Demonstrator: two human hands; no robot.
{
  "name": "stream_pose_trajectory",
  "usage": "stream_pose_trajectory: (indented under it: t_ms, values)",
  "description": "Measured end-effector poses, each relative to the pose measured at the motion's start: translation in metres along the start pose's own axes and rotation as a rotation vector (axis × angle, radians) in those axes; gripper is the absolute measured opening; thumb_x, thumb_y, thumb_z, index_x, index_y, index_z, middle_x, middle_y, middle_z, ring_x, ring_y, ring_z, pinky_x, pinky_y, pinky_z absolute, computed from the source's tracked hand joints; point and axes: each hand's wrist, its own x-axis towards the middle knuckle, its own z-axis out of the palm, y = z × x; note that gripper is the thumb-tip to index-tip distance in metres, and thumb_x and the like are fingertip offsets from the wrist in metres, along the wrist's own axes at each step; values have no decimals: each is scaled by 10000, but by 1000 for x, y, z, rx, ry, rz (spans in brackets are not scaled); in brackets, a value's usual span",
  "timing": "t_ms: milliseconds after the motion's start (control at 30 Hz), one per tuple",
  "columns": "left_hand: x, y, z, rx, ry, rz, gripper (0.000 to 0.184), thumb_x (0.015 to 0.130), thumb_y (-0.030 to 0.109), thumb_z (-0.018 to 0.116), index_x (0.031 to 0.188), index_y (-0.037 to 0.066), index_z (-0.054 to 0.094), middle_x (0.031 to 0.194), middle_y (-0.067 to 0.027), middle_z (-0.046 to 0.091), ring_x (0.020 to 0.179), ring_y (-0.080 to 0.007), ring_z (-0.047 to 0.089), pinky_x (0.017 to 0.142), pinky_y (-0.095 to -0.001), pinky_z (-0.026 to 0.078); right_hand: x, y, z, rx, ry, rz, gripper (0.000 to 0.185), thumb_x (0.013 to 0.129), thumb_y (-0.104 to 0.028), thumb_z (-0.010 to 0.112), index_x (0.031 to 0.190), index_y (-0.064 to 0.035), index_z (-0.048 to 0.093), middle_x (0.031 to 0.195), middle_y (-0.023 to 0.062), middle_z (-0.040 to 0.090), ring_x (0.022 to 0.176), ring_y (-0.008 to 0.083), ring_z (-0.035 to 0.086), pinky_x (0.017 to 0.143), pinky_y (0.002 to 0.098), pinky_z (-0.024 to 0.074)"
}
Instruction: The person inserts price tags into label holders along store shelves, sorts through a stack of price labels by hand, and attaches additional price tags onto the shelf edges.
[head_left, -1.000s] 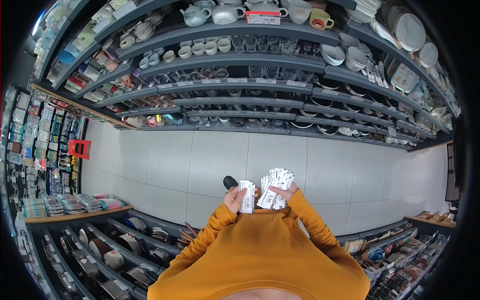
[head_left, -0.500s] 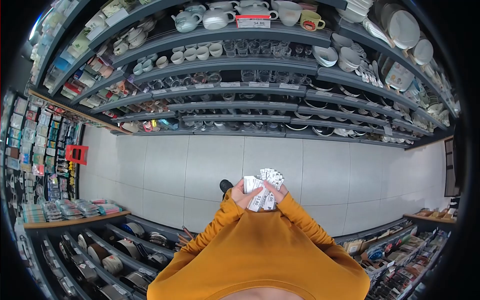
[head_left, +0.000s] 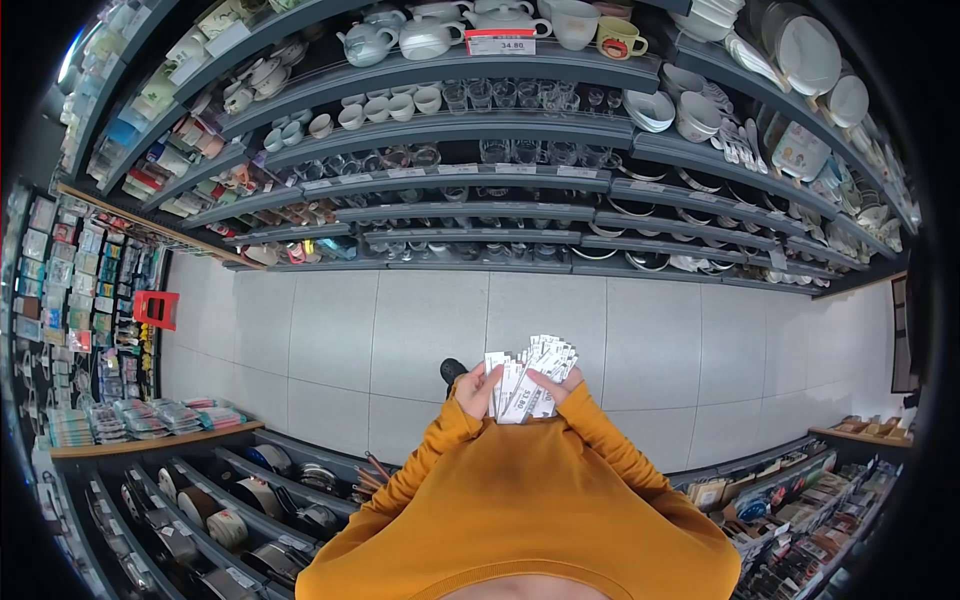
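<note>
White printed price tags [head_left: 547,357] spread in a fan from my right hand [head_left: 557,385], its thumb pressed across them. My left hand [head_left: 477,391] grips the left part of the bunch, with its thumb on the front tags. One front tag [head_left: 519,404] between the hands shows a price that looks like 53.80. Both hands are close together at waist height, just in front of my mustard sweater. The tags overlap, so the fingers behind them are mostly hidden.
Ahead stand grey shelves [head_left: 420,184] with teapots, cups, glasses and bowls. A red stool [head_left: 156,310] is at the left, by hanging packaged goods. Pans [head_left: 226,528] fill racks at lower left. Pale floor tiles [head_left: 430,325] lie between the shelf rows.
My right hand's fan of tags has grown wider and shifted slightly right. The tag reading about 53.80 has passed from under my left thumb toward my right one.
</note>
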Motion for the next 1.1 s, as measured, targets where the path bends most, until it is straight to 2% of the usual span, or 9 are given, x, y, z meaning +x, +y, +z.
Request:
stream_pose_trajectory:
  t_ms: [100,200,300,333,467,600,700,900,1100]
  values:
    - [-7,5,1,27,16,36,313,935,68,524,1223,-51,497,1050,-80,636,923,-95,598,795,-213,483,-1,-6,-5,15,29,-30,296,801,-100,699,1058,13,604,991,77,657,901,146,618,784,280,499]
    - [-8,1,3,6,76,91,311,927,47,528,1222,-49,500,1044,-84,641,913,-102,609,787,-220,492,4,-3,-13,-161,33,-166,306,802,-84,691,1071,22,592,984,75,655,901,148,621,781,278,499]
    - [-2,1,0,-32,156,122,292,919,27,533,1202,-44,513,1034,-86,648,883,-110,623,766,-227,504,12,-17,-25,193,139,-115,326,826,-123,675,1097,30,579,995,86,656,897,163,620,802,288,493]
    - [0,4,0,-46,183,123,284,917,21,535,1193,-42,519,1031,-87,651,871,-113,628,757,-229,508,17,-21,-35,219,31,-53,336,834,-125,667,1111,37,569,998,88,654,886,165,620,803,282,492]
    - [-4,10,18,24,136,-10,281,880,48,614,1140,-31,544,1018,-89,656,851,-102,627,739,-224,508,4,-22,-11,-97,-101,-37,323,840,-139,670,1106,17,577,1012,77,647,906,145,614,796,277,492]
    - [0,1,12,32,123,4,276,874,66,629,1126,-18,556,1010,-82,657,877,-79,607,749,-210,492,0,-6,-5,75,-76,52,294,840,-147,674,1082,3,598,1001,70,654,905,131,613,775,274,499]
    - [1,-9,1,-64,60,17,262,893,84,607,1129,-18,560,996,-69,657,870,-71,604,743,-208,490,1,-3,-10,55,-72,9,295,833,-146,684,1075,0,599,999,70,657,895,135,619,770,270,502]
    - [-5,-6,13,125,126,85,258,941,89,522,1175,-12,561,966,-50,658,848,-61,593,733,-199,484,-4,-8,-5,-28,-161,76,320,816,-140,704,1081,-1,592,998,69,658,892,137,622,771,273,506]
    - [1,-22,-5,-23,78,35,243,918,101,573,1126,-23,573,977,-74,664,830,-80,616,715,-213,494,0,6,-12,9,-102,57,327,807,-111,706,1092,-1,588,1013,68,655,911,139,619,796,273,499]
